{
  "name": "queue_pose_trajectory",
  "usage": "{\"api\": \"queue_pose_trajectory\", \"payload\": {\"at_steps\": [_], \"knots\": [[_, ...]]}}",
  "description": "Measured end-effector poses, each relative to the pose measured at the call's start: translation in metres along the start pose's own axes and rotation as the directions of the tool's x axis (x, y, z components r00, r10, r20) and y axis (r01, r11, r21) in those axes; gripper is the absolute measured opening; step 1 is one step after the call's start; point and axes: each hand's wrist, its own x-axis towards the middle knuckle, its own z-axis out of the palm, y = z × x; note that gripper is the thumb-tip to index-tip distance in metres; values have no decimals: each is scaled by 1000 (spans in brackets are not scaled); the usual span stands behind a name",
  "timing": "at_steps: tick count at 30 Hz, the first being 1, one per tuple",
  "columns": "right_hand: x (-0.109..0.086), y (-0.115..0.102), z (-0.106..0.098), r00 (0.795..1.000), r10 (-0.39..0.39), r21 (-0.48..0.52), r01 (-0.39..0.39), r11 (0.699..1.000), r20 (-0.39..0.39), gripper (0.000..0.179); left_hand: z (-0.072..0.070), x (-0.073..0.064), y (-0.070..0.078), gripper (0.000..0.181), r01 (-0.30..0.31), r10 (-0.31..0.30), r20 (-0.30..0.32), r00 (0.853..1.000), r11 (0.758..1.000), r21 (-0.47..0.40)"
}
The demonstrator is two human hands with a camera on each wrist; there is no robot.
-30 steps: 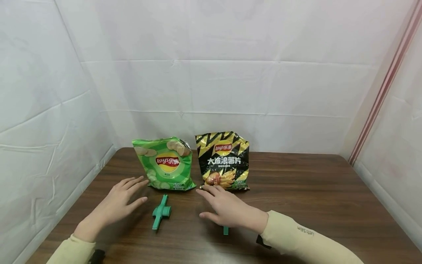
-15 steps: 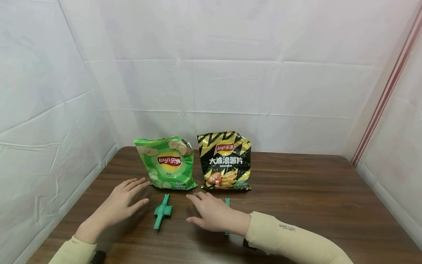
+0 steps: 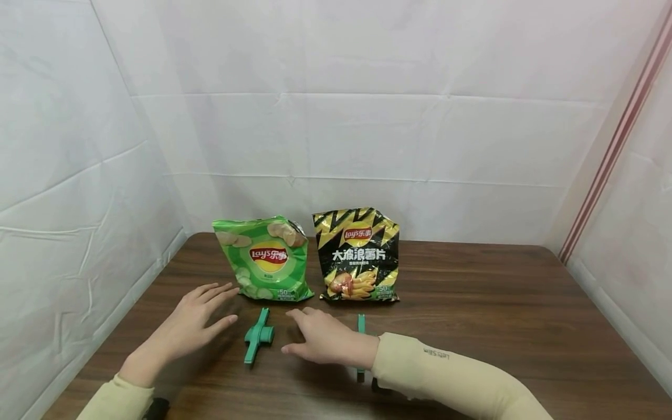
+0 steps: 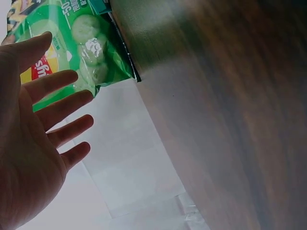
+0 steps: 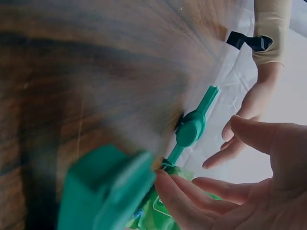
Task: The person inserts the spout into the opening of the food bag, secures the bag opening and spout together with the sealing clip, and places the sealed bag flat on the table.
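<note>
My left hand (image 3: 190,324) hovers over the table's left side, fingers spread and holding nothing, just in front of a green Lay's chip bag (image 3: 268,262). Between my hands lies a green bag clip (image 3: 259,335) with a round cap. My right hand (image 3: 321,337) is just right of that clip, apart from it, its fingers loosely bent around nothing. A second green clip (image 3: 361,323) is partly hidden under my right wrist; it looms blurred in the right wrist view. Behind it stands a black and yellow Lay's bag (image 3: 358,256).
The brown wooden table (image 3: 472,303) stretches away to the right. White cloth walls (image 3: 378,134) enclose it at the back and sides. Both bags stand upright near the table's back edge.
My right hand has moved left, away from the black bag and toward the capped clip, uncovering part of the second clip. My left hand stays nearly still.
</note>
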Motion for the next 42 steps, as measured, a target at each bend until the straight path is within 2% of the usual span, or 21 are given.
{"api": "queue_pose_trajectory", "payload": {"at_steps": [7,13,22,24,28,30,34,37,42], "knots": [[13,0,5,997,69,162,-71,984,19,68,-2,1,-2,51,-15,15,-22,1000,1000,-1],[21,0,8,991,123,368,-133,920,50,65,-3,0,-4,50,-4,4,-33,999,1000,-10],[30,2,16,975,201,499,-220,838,92,55,-5,-1,-5,49,-7,7,-38,999,1000,-3],[31,1,18,970,212,554,-240,797,116,52,-5,-1,-5,49,-2,2,-33,999,1000,-4],[32,-2,19,957,232,670,-289,684,175,48,-6,-2,-5,49,6,-6,-24,1000,1000,-6],[32,-4,18,952,241,691,-304,656,190,47,-6,-2,-5,49,9,-9,-22,1000,1000,-5],[32,-7,18,948,250,692,-316,649,198,41,-5,-3,-6,50,8,-8,-26,1000,1000,2],[35,-7,21,940,265,705,-337,624,215,35,-4,-3,-7,50,6,-6,-28,1000,1000,2],[39,-9,25,930,300,679,-361,639,212,30,-3,-3,-8,50,0,1,-34,999,1000,5]]}}
